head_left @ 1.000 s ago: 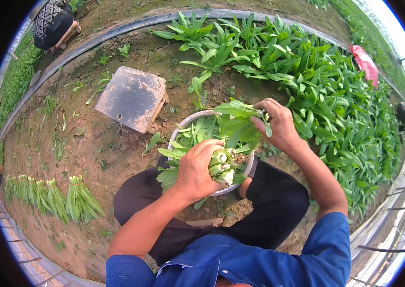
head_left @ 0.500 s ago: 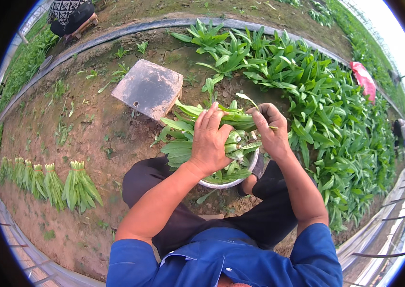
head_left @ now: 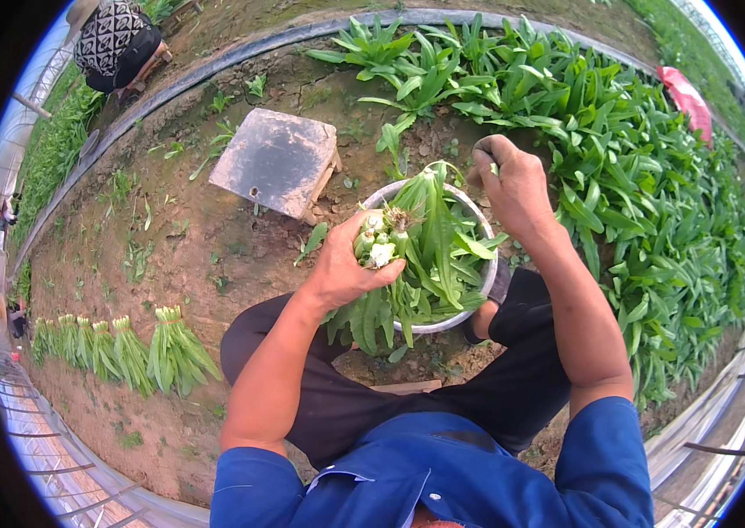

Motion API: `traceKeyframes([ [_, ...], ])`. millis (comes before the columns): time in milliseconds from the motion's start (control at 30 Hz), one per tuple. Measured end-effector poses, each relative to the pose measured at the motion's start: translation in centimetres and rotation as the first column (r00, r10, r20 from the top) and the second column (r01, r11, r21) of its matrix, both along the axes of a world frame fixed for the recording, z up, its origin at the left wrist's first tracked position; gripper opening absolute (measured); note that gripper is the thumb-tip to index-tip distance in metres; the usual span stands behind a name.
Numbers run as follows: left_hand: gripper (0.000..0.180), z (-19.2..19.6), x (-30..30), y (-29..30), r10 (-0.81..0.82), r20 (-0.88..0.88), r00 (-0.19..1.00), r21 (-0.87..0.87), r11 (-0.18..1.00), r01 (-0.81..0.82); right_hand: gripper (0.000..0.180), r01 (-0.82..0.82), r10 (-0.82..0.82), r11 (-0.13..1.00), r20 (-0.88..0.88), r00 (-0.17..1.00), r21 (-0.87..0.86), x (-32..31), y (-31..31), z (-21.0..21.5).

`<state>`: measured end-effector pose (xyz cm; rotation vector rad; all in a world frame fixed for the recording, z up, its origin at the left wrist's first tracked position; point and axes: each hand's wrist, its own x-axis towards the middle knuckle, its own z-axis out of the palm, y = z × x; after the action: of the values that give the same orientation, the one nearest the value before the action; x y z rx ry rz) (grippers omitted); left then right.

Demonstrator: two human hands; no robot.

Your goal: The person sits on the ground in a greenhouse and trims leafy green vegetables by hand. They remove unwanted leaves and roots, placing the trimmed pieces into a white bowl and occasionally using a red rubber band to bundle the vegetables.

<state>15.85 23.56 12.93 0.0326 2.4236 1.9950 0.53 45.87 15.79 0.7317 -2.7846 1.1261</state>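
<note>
Left hand (head_left: 348,268) fingers clamp cut leafy plants (head_left: 416,255) by their stems over white basin (head_left: 485,295), keeping them bunched; right hand (head_left: 513,180) loosely curled, nothing visibly held.

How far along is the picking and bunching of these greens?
Done: bundles lie in a row on the soil. In hand: left hand grips a bunch of greens over the basin; right hand is raised beside it. Left: many plants stand unpicked.

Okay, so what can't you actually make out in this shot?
Head view only:
- Right hand: closed, knuckles up; whatever it grips is hidden by the fingers.
- White basin: its inside is covered by leafy greens.
- Left hand: palm side hidden against the stalk ends.
- Person at top left: cut off by the rim.
</note>
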Motion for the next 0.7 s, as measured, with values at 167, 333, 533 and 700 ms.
traceKeyframes([
  [167,0.049,-0.2,-0.1,0.0,-0.036,0.020,0.999,-0.028,0.999,0.036,0.049,-0.165,0.277,0.920,0.292,0.915,-0.354,1.2,-0.2,0.8],
  [333,0.056,-0.7,-0.4,0.4,-0.087,-0.236,0.968,-0.305,0.952,0.012,0.049,-0.336,0.367,0.927,0.213,0.906,-0.166,1.2,-0.4,0.5],
  [533,0.057,-0.9,-0.2,1.0,-0.123,-0.312,0.942,-0.568,0.819,-0.082,0.039,-0.240,0.266,0.960,0.194,0.944,-0.144,2.5,-0.7,-0.4],
  [700,0.057,-1.0,-0.1,1.2,-0.133,-0.284,0.950,-0.510,0.859,-0.032,0.027,-0.120,0.294,0.887,0.343,0.892,-0.446,1.9,-0.7,-1.8],
])
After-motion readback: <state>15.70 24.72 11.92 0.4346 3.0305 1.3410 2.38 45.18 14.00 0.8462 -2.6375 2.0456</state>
